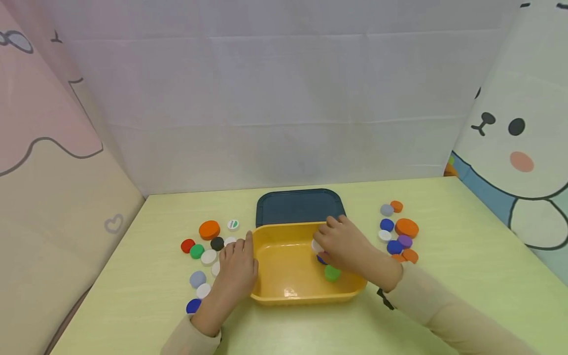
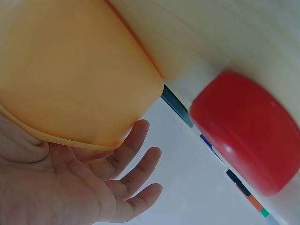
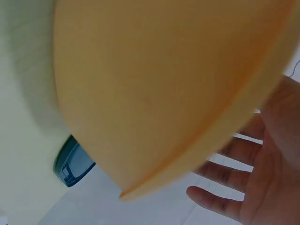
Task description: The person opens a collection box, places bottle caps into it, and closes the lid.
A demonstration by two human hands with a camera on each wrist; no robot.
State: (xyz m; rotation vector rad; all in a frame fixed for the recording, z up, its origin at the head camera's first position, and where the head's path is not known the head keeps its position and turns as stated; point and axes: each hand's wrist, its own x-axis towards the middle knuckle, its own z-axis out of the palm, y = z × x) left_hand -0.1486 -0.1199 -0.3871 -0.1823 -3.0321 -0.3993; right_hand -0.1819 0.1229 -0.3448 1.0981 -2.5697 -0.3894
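A yellow plastic bin [image 1: 290,286] stands on the table. My left hand [image 1: 237,268] grips its left rim, the thumb hooked over the edge; in the left wrist view the other fingers [image 2: 136,190] spread loosely outside the wall. My right hand [image 1: 343,246] reaches into the bin's right side and seems to pinch a white bottle cap [image 1: 316,246] between thumb and index finger. A blue cap [image 1: 321,260] shows partly under that hand, and a green cap [image 1: 332,273] lies nearer. In the right wrist view the bin wall [image 3: 150,93] hides those fingertips.
Behind the bin lies a dark blue lid [image 1: 299,207]. Several mixed caps lie left of the bin, including an orange cap [image 1: 209,230] and a red cap [image 1: 188,245]. Another group lies on the right, with a large orange cap [image 1: 407,228] and a purple cap [image 1: 404,241].
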